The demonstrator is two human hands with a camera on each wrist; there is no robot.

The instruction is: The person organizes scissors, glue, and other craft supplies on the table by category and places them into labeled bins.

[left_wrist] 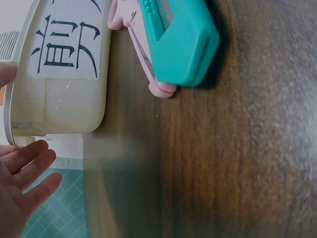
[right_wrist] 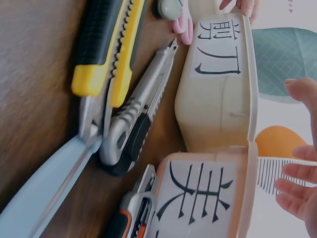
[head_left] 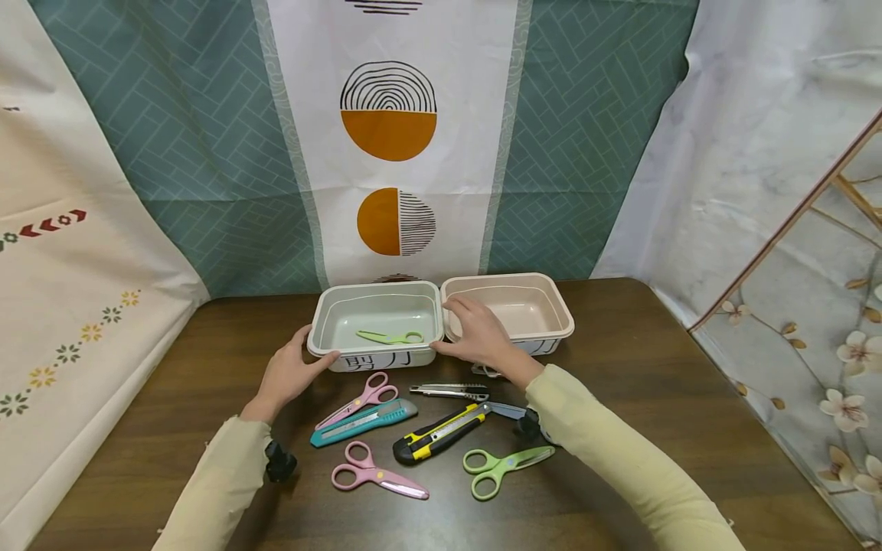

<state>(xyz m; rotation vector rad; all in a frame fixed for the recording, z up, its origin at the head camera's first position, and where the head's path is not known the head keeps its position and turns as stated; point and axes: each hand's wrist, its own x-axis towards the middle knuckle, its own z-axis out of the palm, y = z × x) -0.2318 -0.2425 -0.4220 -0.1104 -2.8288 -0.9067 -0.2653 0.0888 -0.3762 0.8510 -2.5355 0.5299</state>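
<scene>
A pale grey-green plastic bin with a 剪刀 label holds a small pair of green scissors. At its left end my left hand rests with the thumb on the front rim and fingertips touching the end rim, as the left wrist view shows. My right hand is spread over the place where this bin meets a beige-pink bin. In the right wrist view its thumb and fingers stand apart from both rims, holding nothing. Front of the bins lie pink scissors and a teal box cutter.
Nearer me lie other pink scissors, green scissors, a yellow-black box cutter, a silver box cutter and a light-blue bladed tool, partly hidden by my right sleeve. Another orange-trimmed cutter lies by the beige-pink bin.
</scene>
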